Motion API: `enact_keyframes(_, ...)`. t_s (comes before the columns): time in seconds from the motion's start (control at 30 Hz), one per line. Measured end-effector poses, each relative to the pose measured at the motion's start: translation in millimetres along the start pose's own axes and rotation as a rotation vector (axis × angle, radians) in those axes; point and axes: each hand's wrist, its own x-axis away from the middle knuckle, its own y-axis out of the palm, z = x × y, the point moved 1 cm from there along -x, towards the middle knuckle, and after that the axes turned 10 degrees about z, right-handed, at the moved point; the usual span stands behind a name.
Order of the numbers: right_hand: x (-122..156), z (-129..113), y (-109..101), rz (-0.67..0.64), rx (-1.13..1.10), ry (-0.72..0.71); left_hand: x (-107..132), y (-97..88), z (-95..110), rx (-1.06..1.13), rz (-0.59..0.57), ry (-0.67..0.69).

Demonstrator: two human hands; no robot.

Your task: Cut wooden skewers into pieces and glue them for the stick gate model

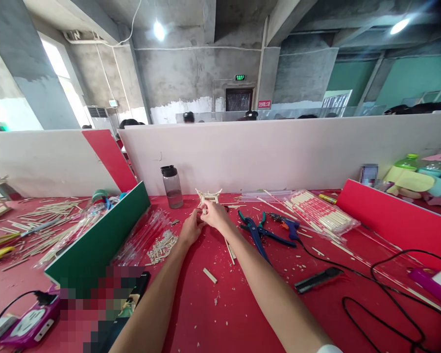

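Both of my arms reach forward over the red table (242,314). My left hand (191,228) and my right hand (213,214) meet at a small frame model made of thin wooden sticks (208,197), which stands upright near the white partition. The fingers of both hands are curled and pinched on the lower part of the stick model. Blue-handled cutters (256,232) and a blue glue gun (285,223) lie just right of my right hand.
A clear water bottle (172,186) stands left of the model. Packs of sticks (323,212) lie at the right, loose sticks (51,215) at the left beyond a green divider (103,235). Black cables (382,299), a phone (128,304) and a power strip (29,325) lie near me.
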Motion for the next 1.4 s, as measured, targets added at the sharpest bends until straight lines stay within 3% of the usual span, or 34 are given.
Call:
enact_keyframes(0.17,1.5,-1.5,-1.0,-0.013,0.042,-0.010,0.5,-0.1,-1.1,0.069,-0.005,-0.018)
enact_keyframes(0.33,-0.4,2.0,-8.8,-0.056,0.051,-0.024,-1.5,0.5,-5.8,0.426,0.028,-0.281)
enact_keyframes(0.5,-2.8,7.5,-21.0,-0.099,0.059,-0.013,-6.0,11.9,-10.9,0.593,0.107,-0.496)
enact_keyframes(0.77,-0.7,1.8,-42.1,-0.109,0.074,0.023,0.7,25.9,12.7,0.850,0.062,-0.696)
enact_keyframes(0.97,-0.2,8.6,-67.0,-0.113,0.007,0.072,-0.6,8.6,33.2,0.958,0.004,-0.728)
enact_keyframes(1.17,8.7,28.8,-74.9,-0.238,-0.642,0.310,-7.5,-11.0,49.1,0.965,0.000,-0.650)
enact_keyframes(1.4,47.8,42.4,-66.1,-0.256,-0.889,0.519,0.5,-12.4,52.8,0.803,-0.085,-0.549)
